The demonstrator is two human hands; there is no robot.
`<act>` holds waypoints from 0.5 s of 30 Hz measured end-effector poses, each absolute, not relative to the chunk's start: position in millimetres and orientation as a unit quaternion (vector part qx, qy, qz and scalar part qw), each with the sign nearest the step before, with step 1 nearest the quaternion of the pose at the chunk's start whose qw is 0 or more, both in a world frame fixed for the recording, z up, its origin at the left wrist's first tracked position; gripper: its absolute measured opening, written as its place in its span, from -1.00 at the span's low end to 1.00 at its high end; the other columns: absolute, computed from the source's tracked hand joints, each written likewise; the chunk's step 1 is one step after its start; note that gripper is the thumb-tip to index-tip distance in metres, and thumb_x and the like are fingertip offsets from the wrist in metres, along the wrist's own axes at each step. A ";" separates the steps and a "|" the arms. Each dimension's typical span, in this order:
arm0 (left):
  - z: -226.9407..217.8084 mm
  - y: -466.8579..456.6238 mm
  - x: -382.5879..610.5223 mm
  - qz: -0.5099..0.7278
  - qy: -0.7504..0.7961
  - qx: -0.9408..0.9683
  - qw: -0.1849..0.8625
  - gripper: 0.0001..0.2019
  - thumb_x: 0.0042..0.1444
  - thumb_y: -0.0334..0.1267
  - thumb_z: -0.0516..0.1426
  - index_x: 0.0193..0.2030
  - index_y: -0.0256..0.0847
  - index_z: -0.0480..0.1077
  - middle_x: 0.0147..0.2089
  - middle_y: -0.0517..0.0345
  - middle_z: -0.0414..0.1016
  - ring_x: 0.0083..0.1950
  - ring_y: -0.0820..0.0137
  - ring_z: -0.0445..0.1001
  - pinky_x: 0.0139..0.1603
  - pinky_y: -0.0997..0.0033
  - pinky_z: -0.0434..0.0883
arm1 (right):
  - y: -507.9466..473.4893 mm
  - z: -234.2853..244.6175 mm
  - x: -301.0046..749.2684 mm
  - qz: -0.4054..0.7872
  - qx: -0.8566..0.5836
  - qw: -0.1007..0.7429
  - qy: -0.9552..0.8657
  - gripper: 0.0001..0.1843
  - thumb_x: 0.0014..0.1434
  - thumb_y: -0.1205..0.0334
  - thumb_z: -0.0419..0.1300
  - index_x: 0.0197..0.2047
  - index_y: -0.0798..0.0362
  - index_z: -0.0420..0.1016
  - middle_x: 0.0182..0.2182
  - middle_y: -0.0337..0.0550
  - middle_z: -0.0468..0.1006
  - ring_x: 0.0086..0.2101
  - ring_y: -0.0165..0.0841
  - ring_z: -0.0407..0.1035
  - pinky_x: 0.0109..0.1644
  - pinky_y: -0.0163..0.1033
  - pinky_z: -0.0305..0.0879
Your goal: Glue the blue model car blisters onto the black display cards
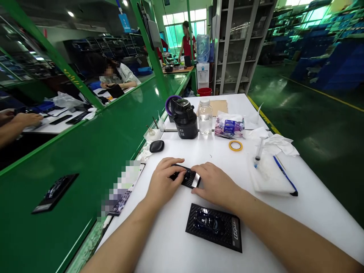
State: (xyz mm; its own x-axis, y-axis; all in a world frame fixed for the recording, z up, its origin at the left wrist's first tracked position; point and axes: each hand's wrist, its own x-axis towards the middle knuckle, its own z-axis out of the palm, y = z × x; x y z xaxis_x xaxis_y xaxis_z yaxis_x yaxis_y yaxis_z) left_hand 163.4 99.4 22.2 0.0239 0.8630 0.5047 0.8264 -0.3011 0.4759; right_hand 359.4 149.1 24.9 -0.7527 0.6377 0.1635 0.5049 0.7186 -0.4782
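Leaning both forearms in over the white desk (182,261), the person has two hands at a small dark plate (188,183), which lies at the middle of the desk with a silvery label (196,180) at its right end. The left hand (165,180) covers the plate's left part; its thumb and forefinger stand apart, with dark plate showing between them, and I cannot tell whether they pinch anything. The right hand (217,184) is at the labelled end, forefinger toward the far edge and thumb toward the near one, spread about that end; how firmly they press is hidden from me.

Nearer the person, between the forearms, lies another plate (229,235) carrying a dark blue toy car (209,222), its lettered label at the right.

Beyond the hands, a flat black case (157,146) sits at the left, then a black jug (187,127), a clear bottle (205,119) just beside it, and a tissue pack (229,127). A yellow tape roll (236,145) lies in front of the pack. To the right, a syringe (258,155) rests on a white cloth (270,180), near crumpled tissues (280,145).
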 end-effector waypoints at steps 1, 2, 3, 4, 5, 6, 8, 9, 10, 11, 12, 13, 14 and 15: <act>21.5 99.5 163.6 0.365 0.593 0.717 0.028 -0.87 0.16 -0.33 0.18 -0.33 -0.13 0.57 0.00 0.03 0.61 0.06 0.21 0.50 0.12 0.06 0.48 | 147.2 23.6 360.5 0.206 -0.311 0.163 -0.914 -0.49 0.09 0.22 0.40 0.09 0.17 0.44 -0.02 0.02 0.50 0.03 -0.13 0.32 0.16 -0.03 0.29; 21.8 99.1 163.8 0.360 0.597 0.716 0.033 -0.87 0.15 -0.34 0.18 -0.34 -0.12 0.57 0.02 0.03 0.59 0.06 0.21 0.50 0.12 0.05 0.48 | 145.7 22.8 361.5 0.204 -0.308 0.165 -0.914 -0.49 0.09 0.21 0.40 0.10 0.16 0.44 -0.01 0.01 0.50 0.03 -0.13 0.32 0.16 -0.03 0.29; 22.6 98.4 163.8 0.357 0.602 0.713 0.040 -0.87 0.15 -0.34 0.18 -0.35 -0.12 0.56 0.02 0.03 0.58 0.06 0.20 0.50 0.11 0.05 0.48 | 144.8 22.1 362.2 0.201 -0.307 0.169 -0.915 -0.49 0.10 0.21 0.39 0.10 0.15 0.45 0.01 0.02 0.49 0.03 -0.13 0.32 0.17 -0.03 0.29; 23.4 97.5 163.6 0.355 0.606 0.710 0.046 -0.88 0.14 -0.34 0.18 -0.36 -0.12 0.55 0.02 0.03 0.58 0.06 0.21 0.50 0.11 0.05 0.49 | 144.4 21.5 362.4 0.198 -0.305 0.172 -0.916 -0.51 0.11 0.21 0.39 0.09 0.14 0.45 0.03 0.02 0.48 0.03 -0.13 0.32 0.17 -0.02 0.29; 24.0 96.4 163.3 0.355 0.609 0.708 0.049 -0.88 0.13 -0.34 0.18 -0.37 -0.12 0.55 0.02 0.03 0.57 0.06 0.21 0.50 0.10 0.06 0.49 | 144.6 21.0 362.1 0.195 -0.302 0.175 -0.917 -0.53 0.12 0.21 0.38 0.09 0.13 0.46 0.04 0.02 0.47 0.03 -0.13 0.32 0.17 -0.01 0.29; 24.3 95.4 162.7 0.355 0.610 0.707 0.049 -0.88 0.13 -0.35 0.18 -0.37 -0.12 0.54 0.01 0.03 0.57 0.06 0.21 0.50 0.10 0.06 0.49 | 145.1 20.4 361.6 0.192 -0.299 0.179 -0.918 -0.54 0.13 0.20 0.37 0.08 0.11 0.47 0.04 0.01 0.47 0.02 -0.13 0.32 0.17 0.00 0.28; 23.9 94.0 161.6 0.352 0.608 0.710 0.045 -0.89 0.13 -0.35 0.18 -0.39 -0.12 0.53 0.01 0.03 0.57 0.07 0.21 0.49 0.10 0.06 0.49 | 146.8 19.2 360.4 0.191 -0.289 0.184 -0.920 -0.57 0.14 0.18 0.36 0.07 0.09 0.49 0.02 -0.01 0.48 0.02 -0.13 0.31 0.17 0.01 0.28; 23.4 93.7 161.1 0.350 0.608 0.712 0.042 -0.89 0.13 -0.35 0.18 -0.39 -0.12 0.52 0.02 0.03 0.56 0.07 0.21 0.48 0.10 0.06 0.49 | 147.7 18.7 359.9 0.194 -0.284 0.185 -0.921 -0.58 0.15 0.18 0.35 0.07 0.08 0.50 0.02 -0.03 0.48 0.01 -0.14 0.31 0.17 0.01 0.28; 22.9 93.6 160.7 0.348 0.608 0.713 0.039 -0.89 0.12 -0.34 0.19 -0.39 -0.12 0.52 0.02 0.03 0.56 0.08 0.20 0.48 0.11 0.06 0.49 | 148.4 18.5 359.6 0.195 -0.281 0.184 -0.921 -0.58 0.15 0.17 0.35 0.07 0.07 0.50 0.02 -0.04 0.48 0.01 -0.14 0.32 0.16 0.00 0.28; 22.4 93.8 160.4 0.345 0.609 0.713 0.038 -0.90 0.13 -0.34 0.19 -0.38 -0.12 0.52 0.02 0.03 0.56 0.08 0.20 0.48 0.11 0.07 0.49 | 148.9 18.6 359.5 0.195 -0.280 0.181 -0.922 -0.57 0.16 0.16 0.34 0.09 0.07 0.50 0.02 -0.03 0.48 0.01 -0.15 0.32 0.15 0.00 0.28; 21.9 94.2 160.3 0.343 0.612 0.712 0.038 -0.90 0.13 -0.34 0.19 -0.38 -0.12 0.52 0.02 0.04 0.56 0.08 0.21 0.48 0.11 0.07 0.49 | 149.2 18.9 359.6 0.195 -0.279 0.176 -0.924 -0.56 0.16 0.15 0.34 0.10 0.06 0.49 0.03 -0.03 0.47 0.01 -0.15 0.32 0.15 0.00 0.28; 21.5 94.6 160.2 0.341 0.615 0.710 0.040 -0.90 0.13 -0.34 0.18 -0.37 -0.12 0.52 0.02 0.04 0.56 0.08 0.21 0.48 0.11 0.08 0.49 | 149.3 19.6 359.7 0.194 -0.279 0.171 -0.925 -0.55 0.17 0.15 0.33 0.12 0.06 0.49 0.04 -0.03 0.47 0.00 -0.15 0.32 0.14 0.00 0.28; 21.3 95.1 160.2 0.339 0.618 0.708 0.042 -0.90 0.13 -0.33 0.18 -0.37 -0.12 0.52 0.01 0.03 0.55 0.08 0.22 0.48 0.11 0.09 0.49 | 149.2 20.4 359.9 0.192 -0.278 0.166 -0.927 -0.54 0.18 0.14 0.33 0.13 0.06 0.49 0.04 -0.03 0.47 0.00 -0.15 0.32 0.14 0.00 0.28; 21.2 95.4 160.2 0.339 0.620 0.706 0.044 -0.90 0.14 -0.33 0.18 -0.37 -0.12 0.52 0.01 0.03 0.55 0.07 0.22 0.48 0.11 0.09 0.49 | 149.0 21.3 360.1 0.189 -0.277 0.161 -0.928 -0.53 0.19 0.14 0.32 0.15 0.05 0.48 0.05 -0.04 0.47 0.01 -0.15 0.32 0.13 0.00 0.28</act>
